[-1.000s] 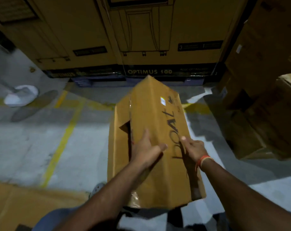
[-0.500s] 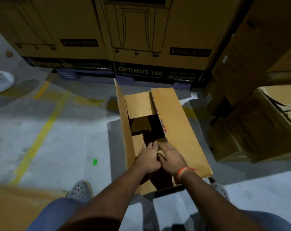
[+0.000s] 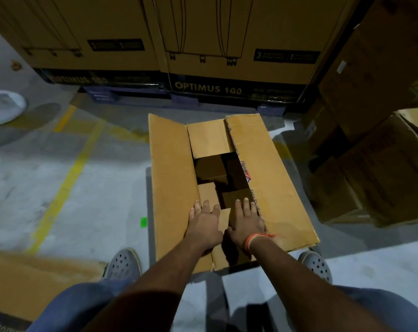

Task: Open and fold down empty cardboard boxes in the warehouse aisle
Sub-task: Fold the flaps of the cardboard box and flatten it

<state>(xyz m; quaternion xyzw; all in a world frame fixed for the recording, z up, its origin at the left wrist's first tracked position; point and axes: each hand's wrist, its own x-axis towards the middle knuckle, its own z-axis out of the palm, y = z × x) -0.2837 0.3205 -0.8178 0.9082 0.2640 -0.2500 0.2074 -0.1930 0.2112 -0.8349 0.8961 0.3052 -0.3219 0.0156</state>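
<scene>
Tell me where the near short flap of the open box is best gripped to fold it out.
Probably its free inner edge, reached from the opening side: the near flap lies inward under both hands, hinged at the box's near end, so fingers could hook under that edge and pull toward the person.

Matt brown cardboard box (image 3: 270, 178) on rough grey concrete floor (image 3: 102, 195) with worn yellow paint.

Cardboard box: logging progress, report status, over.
Left hand and right hand flat on the near inner flap. Cardboard box open, long flaps spread, not flattened. Nothing in the way.
</scene>
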